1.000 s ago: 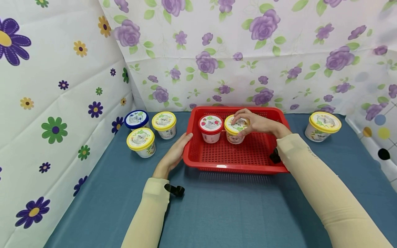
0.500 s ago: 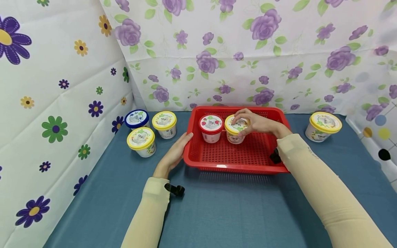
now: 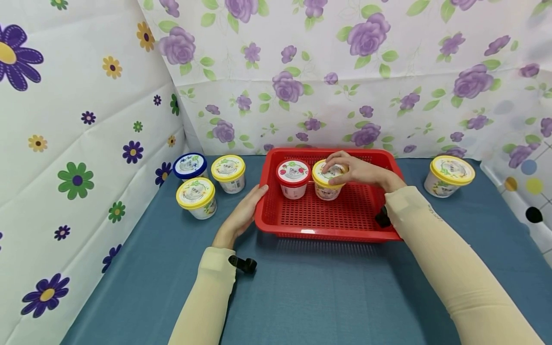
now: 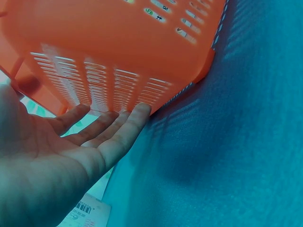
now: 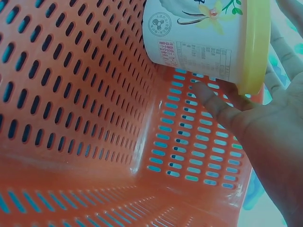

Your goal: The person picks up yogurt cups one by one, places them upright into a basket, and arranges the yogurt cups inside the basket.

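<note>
The right hand (image 3: 358, 171) has eased its thumb off the yellow-lidded cup (image 3: 327, 193), fingers loose over the lid (image 5: 256, 45); the cup seems settled in the basket (image 3: 327, 233), which the left hand (image 3: 242, 211) touches, fingers extended.

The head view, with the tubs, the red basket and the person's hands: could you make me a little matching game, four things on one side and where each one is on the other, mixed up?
Things:
1. Red-lidded tub
2. Left hand
3. Blue-lidded tub
4. Right hand

Places:
A. Over the top of a yellow-lidded tub
B. At the back left of the blue table
C. Standing inside the red basket
D. Against the outside of the basket's left end

Right pairs: 1-C, 2-D, 3-B, 4-A.
</note>
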A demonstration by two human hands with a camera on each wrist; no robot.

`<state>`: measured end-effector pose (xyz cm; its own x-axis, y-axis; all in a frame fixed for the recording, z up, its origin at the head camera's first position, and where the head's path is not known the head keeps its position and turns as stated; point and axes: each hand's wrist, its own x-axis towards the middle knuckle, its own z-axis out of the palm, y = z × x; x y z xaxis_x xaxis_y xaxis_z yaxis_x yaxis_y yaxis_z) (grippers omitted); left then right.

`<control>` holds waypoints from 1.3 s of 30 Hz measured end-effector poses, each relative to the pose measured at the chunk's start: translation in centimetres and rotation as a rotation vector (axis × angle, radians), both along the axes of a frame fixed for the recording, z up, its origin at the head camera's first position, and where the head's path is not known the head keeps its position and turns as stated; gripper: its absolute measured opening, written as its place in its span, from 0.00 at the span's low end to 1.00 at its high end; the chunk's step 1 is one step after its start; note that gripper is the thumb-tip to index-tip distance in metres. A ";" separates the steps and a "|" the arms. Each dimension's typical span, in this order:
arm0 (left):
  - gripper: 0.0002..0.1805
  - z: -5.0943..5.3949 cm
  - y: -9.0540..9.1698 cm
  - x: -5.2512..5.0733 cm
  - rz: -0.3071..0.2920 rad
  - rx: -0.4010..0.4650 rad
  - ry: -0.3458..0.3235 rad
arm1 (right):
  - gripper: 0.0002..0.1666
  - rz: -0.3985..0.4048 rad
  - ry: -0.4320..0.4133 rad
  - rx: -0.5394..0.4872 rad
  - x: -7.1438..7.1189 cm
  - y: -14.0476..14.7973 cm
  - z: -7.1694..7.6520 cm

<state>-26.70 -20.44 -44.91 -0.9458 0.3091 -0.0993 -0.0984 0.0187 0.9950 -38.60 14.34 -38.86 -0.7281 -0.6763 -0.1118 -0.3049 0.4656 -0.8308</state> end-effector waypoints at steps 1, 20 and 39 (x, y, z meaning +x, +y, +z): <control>0.33 0.0 0.0 0.0 0.000 0.000 0.000 | 0.20 0.000 0.005 -0.002 0.0 0.0 0.1; 0.34 0.3 0.1 0.1 0.007 -0.009 -0.001 | 0.24 -0.041 0.068 -0.002 0.0 0.5 0.6; 0.35 0.0 -0.1 0.0 0.002 -0.006 0.000 | 0.25 -0.083 0.037 -0.060 0.0 1.1 1.9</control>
<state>-26.69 -20.51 -44.88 -0.9465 0.3065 -0.1014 -0.0988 0.0243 0.9948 -38.56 15.41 -36.95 -0.7850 -0.6179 -0.0453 -0.2981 0.4408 -0.8467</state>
